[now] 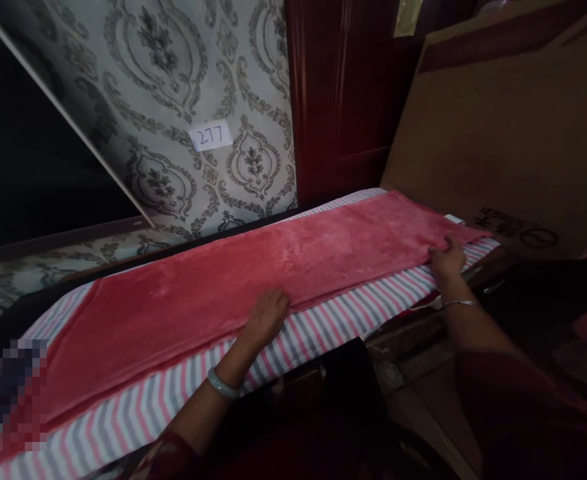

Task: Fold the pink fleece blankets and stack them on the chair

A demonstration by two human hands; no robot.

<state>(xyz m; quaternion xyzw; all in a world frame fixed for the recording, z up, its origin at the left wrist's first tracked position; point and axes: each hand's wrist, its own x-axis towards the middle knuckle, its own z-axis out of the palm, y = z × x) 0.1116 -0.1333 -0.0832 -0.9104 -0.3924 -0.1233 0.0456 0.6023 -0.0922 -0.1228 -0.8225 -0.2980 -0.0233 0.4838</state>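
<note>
A long pink plush cloth (253, 273), folded into a band, lies over a padded board with a striped cover (323, 330). My left hand (268, 315) is at the middle of the cloth's near edge, its fingers bent and closed on that edge. Farther right, my right hand (448, 259) pinches the same edge close to the right end. A small white label (454, 219) shows at the cloth's right end. The surface looks mostly flat, with faint rumples near the middle. What my fingertips do beneath the edge is hidden.
Behind the board are a patterned wall with a paper marked 277 (211, 135) and a dark red door (343, 93). A large cardboard box (503, 140) stands at the right end. A black panel (38, 147) is at the left, above a pixelated patch (10, 393).
</note>
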